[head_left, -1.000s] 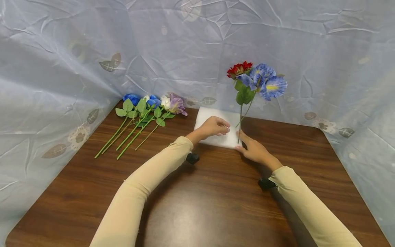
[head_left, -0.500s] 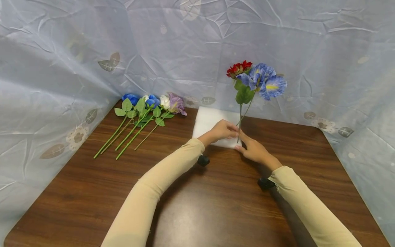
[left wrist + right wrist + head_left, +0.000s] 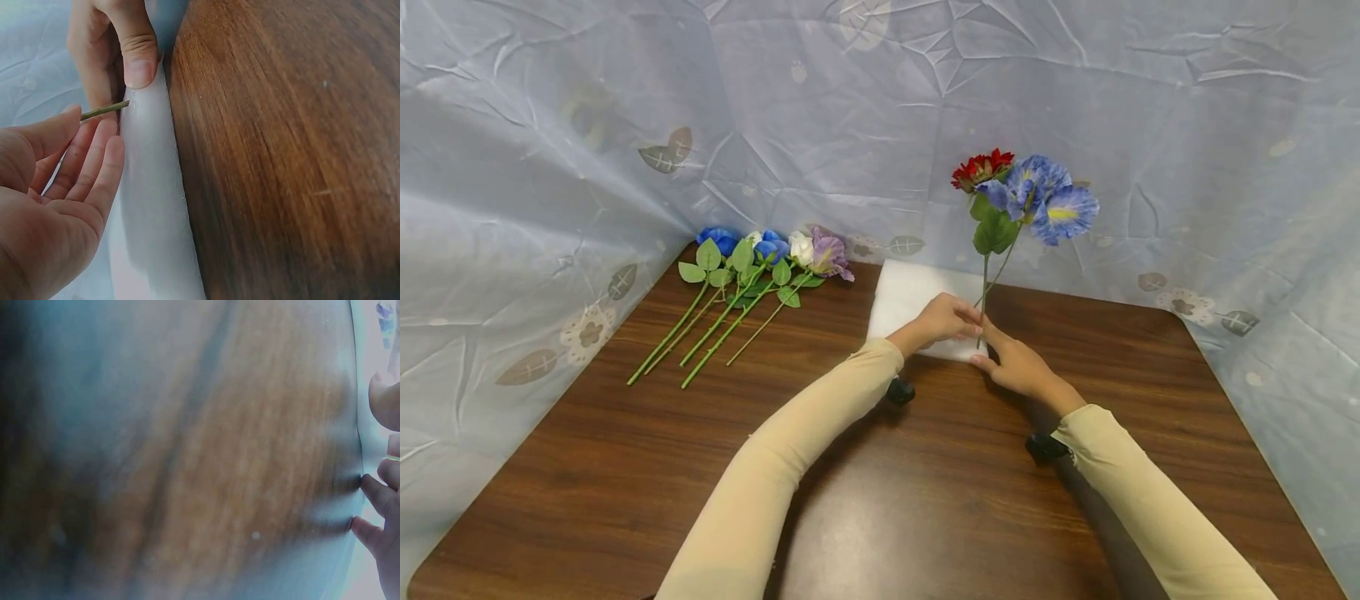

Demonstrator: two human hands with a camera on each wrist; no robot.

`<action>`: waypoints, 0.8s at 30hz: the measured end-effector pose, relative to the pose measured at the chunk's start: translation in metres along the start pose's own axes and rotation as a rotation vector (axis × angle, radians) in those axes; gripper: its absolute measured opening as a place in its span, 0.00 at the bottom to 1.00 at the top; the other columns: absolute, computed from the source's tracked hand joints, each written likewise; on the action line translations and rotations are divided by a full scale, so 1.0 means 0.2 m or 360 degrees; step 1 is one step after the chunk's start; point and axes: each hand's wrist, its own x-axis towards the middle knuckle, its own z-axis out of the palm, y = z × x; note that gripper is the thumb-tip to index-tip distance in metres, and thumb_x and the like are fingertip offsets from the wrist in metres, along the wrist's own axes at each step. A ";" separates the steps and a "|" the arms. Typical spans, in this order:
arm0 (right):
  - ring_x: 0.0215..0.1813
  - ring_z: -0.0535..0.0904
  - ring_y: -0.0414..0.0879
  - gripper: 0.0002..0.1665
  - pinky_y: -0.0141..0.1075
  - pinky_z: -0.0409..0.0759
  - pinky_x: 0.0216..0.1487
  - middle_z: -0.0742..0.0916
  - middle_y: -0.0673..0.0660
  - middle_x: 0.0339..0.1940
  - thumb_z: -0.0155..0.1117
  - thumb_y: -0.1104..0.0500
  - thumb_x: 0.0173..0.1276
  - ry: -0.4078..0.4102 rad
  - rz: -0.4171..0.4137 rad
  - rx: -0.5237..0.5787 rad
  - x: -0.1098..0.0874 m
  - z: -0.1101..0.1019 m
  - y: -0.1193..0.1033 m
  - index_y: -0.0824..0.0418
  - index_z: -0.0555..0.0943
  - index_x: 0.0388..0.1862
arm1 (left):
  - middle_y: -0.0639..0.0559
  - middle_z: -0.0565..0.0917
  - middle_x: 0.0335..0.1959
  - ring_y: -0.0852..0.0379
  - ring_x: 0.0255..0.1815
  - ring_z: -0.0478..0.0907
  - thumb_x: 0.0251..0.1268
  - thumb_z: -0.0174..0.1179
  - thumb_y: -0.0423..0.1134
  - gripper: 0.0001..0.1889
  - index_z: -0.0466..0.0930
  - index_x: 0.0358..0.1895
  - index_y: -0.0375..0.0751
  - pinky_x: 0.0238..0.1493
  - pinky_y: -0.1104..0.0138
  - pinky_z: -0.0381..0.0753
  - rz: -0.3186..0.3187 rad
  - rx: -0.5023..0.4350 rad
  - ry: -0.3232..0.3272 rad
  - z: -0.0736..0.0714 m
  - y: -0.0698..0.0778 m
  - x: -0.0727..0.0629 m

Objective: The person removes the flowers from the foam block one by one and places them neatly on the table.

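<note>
In the head view my left hand (image 3: 942, 322) pinches the lower stem of a red artificial flower (image 3: 982, 170) between thumb and fingers. The tip of that stem (image 3: 107, 110) shows past the left fingertips in the left wrist view, right at the surface of a white foam block (image 3: 150, 181). Beside the red bloom stands a blue iris (image 3: 1060, 210), its thin stem slanting down to the block. My right hand (image 3: 1018, 364) grips the block's near right corner, thumb on the front edge and fingers along the right side. The right wrist view is blurred.
At the left of the wooden table (image 3: 850, 500) lie several artificial flowers: blue roses (image 3: 718, 241), white roses (image 3: 801, 247) and a purple iris (image 3: 830, 252), stems toward me. A pale patterned cloth (image 3: 850, 125) hangs close behind the table and at both sides.
My left hand has moved right, from over the white block to the red flower's stem, and now pinches it. The right hand and both upright flowers have stayed almost still.
</note>
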 end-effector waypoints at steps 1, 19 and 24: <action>0.77 0.63 0.69 0.48 0.62 0.64 0.76 0.56 0.69 0.83 0.57 0.48 0.79 0.0001 0.0006 0.0000 0.00 0.00 0.00 0.66 0.45 0.84 | 0.39 0.87 0.54 0.46 0.51 0.87 0.64 0.69 0.29 0.16 0.85 0.55 0.31 0.47 0.68 0.89 -0.0003 0.0000 0.0004 0.00 0.00 0.00; 0.76 0.65 0.69 0.47 0.63 0.66 0.75 0.57 0.69 0.83 0.57 0.49 0.79 0.0003 -0.0015 0.0021 0.00 -0.01 0.00 0.65 0.47 0.84 | 0.39 0.88 0.52 0.50 0.49 0.86 0.65 0.68 0.29 0.12 0.87 0.50 0.31 0.44 0.73 0.87 0.0056 0.0040 0.0120 0.04 -0.02 0.02; 0.76 0.65 0.69 0.45 0.63 0.66 0.74 0.58 0.69 0.83 0.57 0.49 0.79 0.0002 -0.0008 0.0016 0.00 -0.01 -0.01 0.66 0.50 0.83 | 0.41 0.89 0.51 0.53 0.47 0.85 0.65 0.69 0.30 0.11 0.88 0.48 0.32 0.42 0.74 0.86 0.0116 0.0110 0.0134 0.04 -0.03 0.03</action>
